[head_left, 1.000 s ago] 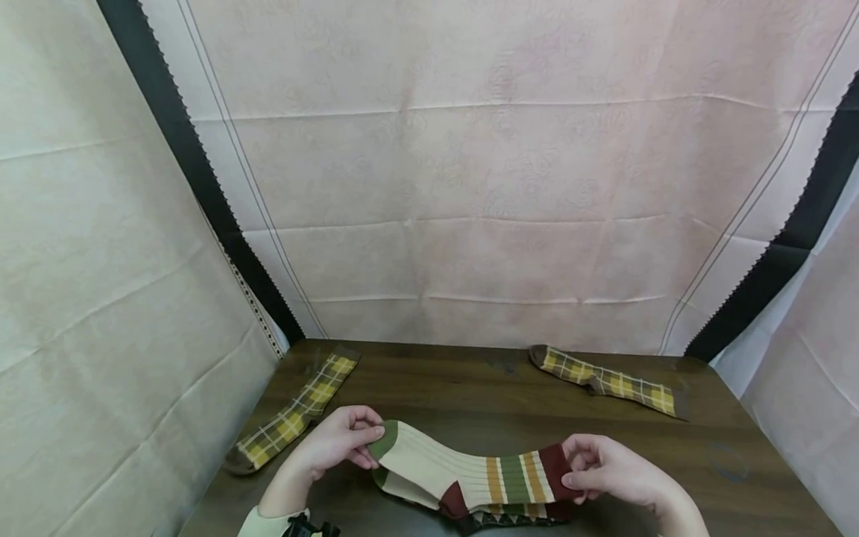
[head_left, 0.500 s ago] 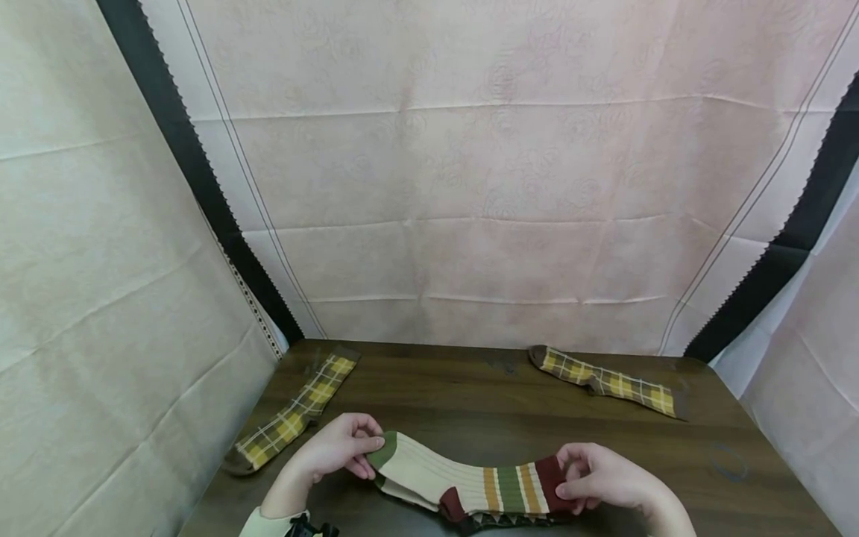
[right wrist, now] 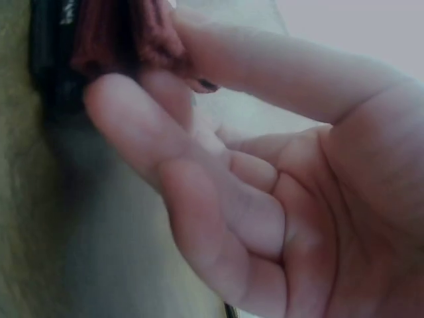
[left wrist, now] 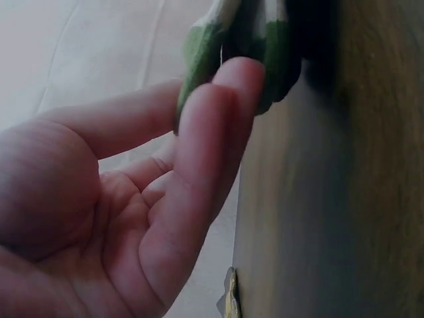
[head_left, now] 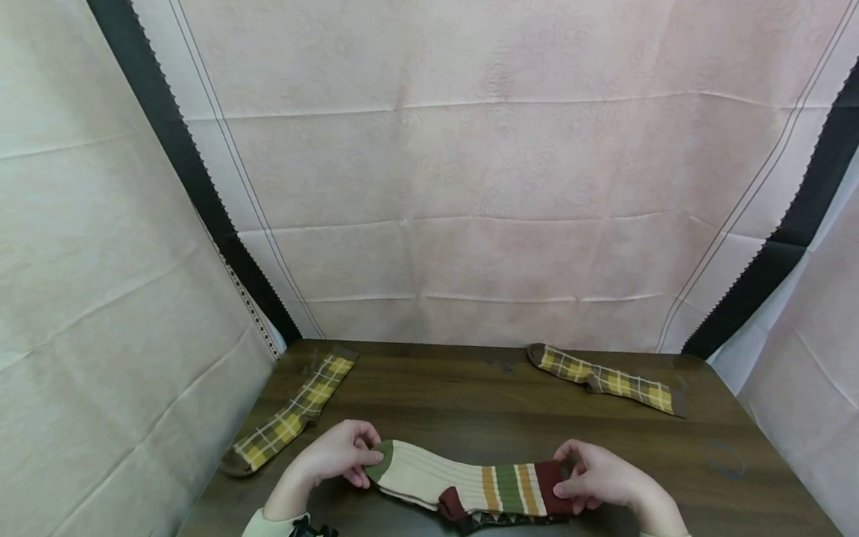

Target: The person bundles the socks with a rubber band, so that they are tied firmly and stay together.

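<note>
A cream sock (head_left: pixel 436 473) with a green toe, a dark red heel and cuff, and green and ochre stripes lies stretched between both hands. My left hand (head_left: pixel 338 455) pinches its toe, and the left wrist view shows green fabric (left wrist: pixel 201 59) between thumb and fingers. At the other end my right hand (head_left: pixel 604 477) pinches the cuff, seen as dark red knit (right wrist: pixel 156 33) in the right wrist view. A matching sock lies beneath, almost fully covered. Under both, a black patterned sock (head_left: pixel 496 520) peeks out along the near edge.
A yellow plaid sock (head_left: pixel 291 418) lies slanted at the table's left side. Another plaid sock (head_left: pixel 607 380) lies near the back right. A thin dark ring (head_left: pixel 726 460) marks the brown table (head_left: pixel 429 388) at right. Pale cloth walls (head_left: pixel 496 186) stand behind and beside it.
Both hands have moved down a little, lowering the upper cream sock over the matching one. Less of the lower cream sock shows now. The plaid socks have stayed in place.
</note>
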Demonstrator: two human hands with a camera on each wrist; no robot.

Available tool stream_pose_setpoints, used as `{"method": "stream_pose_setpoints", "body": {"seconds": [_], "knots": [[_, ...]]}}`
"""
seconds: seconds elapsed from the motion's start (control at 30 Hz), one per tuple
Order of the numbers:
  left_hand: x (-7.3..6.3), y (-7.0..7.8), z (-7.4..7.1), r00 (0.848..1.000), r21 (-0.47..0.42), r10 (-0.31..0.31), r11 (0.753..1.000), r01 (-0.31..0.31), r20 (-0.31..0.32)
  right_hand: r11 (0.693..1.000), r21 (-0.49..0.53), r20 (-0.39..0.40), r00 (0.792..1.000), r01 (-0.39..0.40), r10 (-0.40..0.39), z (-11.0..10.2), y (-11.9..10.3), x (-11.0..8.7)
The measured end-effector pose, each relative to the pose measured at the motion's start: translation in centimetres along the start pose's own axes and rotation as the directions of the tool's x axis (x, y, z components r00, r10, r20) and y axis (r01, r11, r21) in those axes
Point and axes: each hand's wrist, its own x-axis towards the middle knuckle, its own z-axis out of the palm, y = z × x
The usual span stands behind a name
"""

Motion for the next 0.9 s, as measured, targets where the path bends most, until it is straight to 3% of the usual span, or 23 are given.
{"method": "stream_pose_setpoints", "body": {"seconds": [0.53,0.9], "knots": [[0.05,-0.56,0.54,0.999,0.100,-0.032,0.994,0.032,-0.003,0.994,-0.088,-0.035,0.997,-0.066,0.063,1.00,-0.03,-0.23],[0.36,-1.02,0.65,1.000,0.140,-0.018,0.990,0.017,0.005,0.987,-0.155,-0.047,0.998,-0.050,0.043,0.85,-0.04,0.38]]}}
